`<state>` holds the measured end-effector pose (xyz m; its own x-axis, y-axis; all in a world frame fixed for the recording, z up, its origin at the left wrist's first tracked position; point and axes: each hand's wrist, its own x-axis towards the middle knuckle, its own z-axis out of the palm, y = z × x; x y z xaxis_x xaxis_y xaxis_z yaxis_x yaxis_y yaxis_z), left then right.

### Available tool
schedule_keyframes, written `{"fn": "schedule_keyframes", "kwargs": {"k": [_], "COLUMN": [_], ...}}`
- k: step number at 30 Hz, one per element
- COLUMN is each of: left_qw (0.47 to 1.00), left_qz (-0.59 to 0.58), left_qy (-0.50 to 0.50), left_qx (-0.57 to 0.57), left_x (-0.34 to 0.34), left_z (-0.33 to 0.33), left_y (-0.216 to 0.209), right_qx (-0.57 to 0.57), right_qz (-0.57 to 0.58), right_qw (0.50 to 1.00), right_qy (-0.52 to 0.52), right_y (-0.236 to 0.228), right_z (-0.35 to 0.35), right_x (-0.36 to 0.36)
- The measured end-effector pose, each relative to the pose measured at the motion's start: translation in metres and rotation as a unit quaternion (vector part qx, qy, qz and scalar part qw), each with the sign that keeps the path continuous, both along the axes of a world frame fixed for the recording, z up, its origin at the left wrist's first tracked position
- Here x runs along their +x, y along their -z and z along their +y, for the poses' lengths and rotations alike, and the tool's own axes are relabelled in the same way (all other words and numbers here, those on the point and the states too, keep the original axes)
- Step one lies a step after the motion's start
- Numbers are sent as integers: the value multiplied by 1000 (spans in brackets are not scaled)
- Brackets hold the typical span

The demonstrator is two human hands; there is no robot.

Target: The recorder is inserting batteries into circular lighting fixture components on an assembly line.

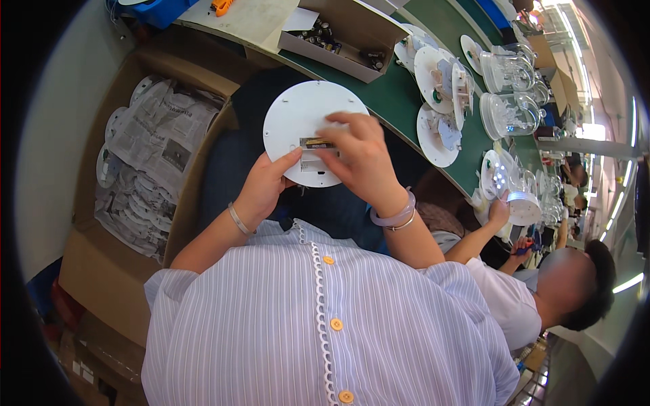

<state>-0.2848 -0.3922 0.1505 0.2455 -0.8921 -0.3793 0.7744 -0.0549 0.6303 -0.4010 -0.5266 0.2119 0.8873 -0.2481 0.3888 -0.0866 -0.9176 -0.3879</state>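
The white disc [292,115] is held up near 12 o'clock in the view; the left hand [269,181] grips its rim at about 7 o'clock. Fitting a battery [315,143] into the compartment [311,164] toward the disc's 6 o'clock seems the step in hand. The right hand [365,155] hovers there, fingers blurred and parted; whether they touch the battery, I cannot tell. The next move probably calls for a steady disc and a thumb press to seat it.
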Motion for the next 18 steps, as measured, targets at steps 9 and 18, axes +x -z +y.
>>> {"fn": "schedule_keyframes", "kwargs": {"k": [9, 18], "left_qw": [997, 985], "left_qz": [-65, -169], "left_qy": [-17, -41], "left_qx": [25, -14], "left_x": [2, -3], "left_z": [1, 5], "left_y": [1, 8], "right_qx": [589, 575], "right_qz": [-37, -61], "right_qw": [793, 801], "right_qy": [150, 159], "right_y": [7, 26], "right_z": [-11, -2], "right_x": [-4, 3]}}
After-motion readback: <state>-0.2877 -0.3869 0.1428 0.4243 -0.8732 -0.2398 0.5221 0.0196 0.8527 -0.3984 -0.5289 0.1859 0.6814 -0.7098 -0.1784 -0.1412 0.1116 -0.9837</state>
